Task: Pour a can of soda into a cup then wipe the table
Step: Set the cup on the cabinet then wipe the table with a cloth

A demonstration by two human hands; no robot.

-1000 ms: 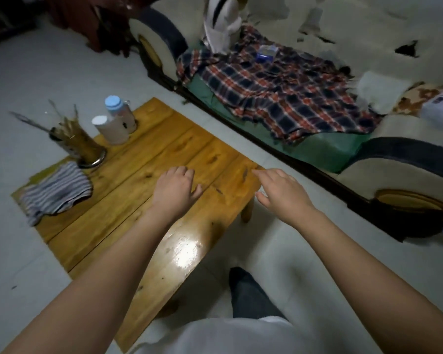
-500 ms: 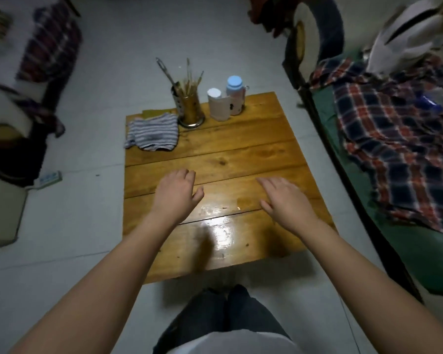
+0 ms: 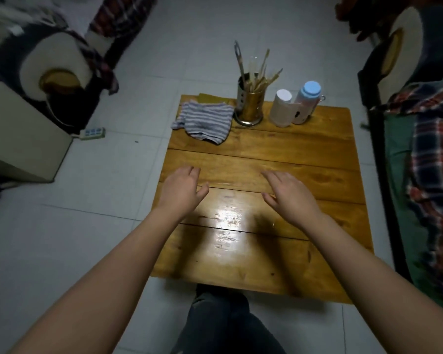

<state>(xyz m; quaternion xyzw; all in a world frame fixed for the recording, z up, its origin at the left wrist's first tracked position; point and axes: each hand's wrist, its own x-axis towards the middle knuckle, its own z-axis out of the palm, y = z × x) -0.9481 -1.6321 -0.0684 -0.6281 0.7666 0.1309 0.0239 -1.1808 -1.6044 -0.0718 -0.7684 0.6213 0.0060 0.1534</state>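
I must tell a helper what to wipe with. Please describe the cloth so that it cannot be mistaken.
On the wooden table, look along the far edge to its left corner. The cloth lies crumpled there, left of the metal utensil holder. It alone is soft, with grey and white stripes.

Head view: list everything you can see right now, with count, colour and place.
table: one, honey-brown wood, centre, on the pale tiled floor
cloth: one, grey and white striped, table's far left corner
utensil holder: one, metal, holding sticks, far edge beside the cloth
cup: one, white, far edge, right of the holder
bottle: one, pale pink with blue cap, right behind the cup
power strip: one, white, on the floor left of the table
plaid blanket: one, red and blue, on the green-covered seat at right
left hand: one, open, over the table
right hand: one, open, over the table
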